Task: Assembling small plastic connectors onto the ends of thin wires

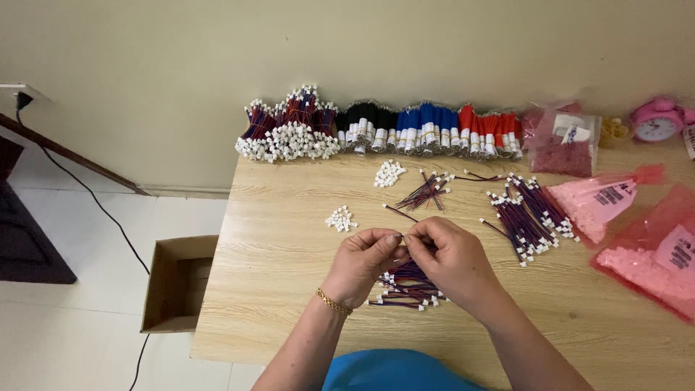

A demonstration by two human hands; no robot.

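Fingers (397,237) on crosswise wire lead (402,237)

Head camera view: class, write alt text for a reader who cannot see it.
Two hands, left hand and right hand, pinch a thin wire together above a pile of wired connectors on a wooden table. Bundled wires line the wall; pink bags lie at right.

We see a table (289,239) of pale wood-grain laminate with a smooth, matt finish. The wires (405,279) wear thin plastic sheathing, tipped with white plastic connectors (341,219). The bags (651,246) are glossy pink plastic film. A bracelet (333,302) of shiny gold-coloured metal. The box (177,282) is matt brown cardboard.
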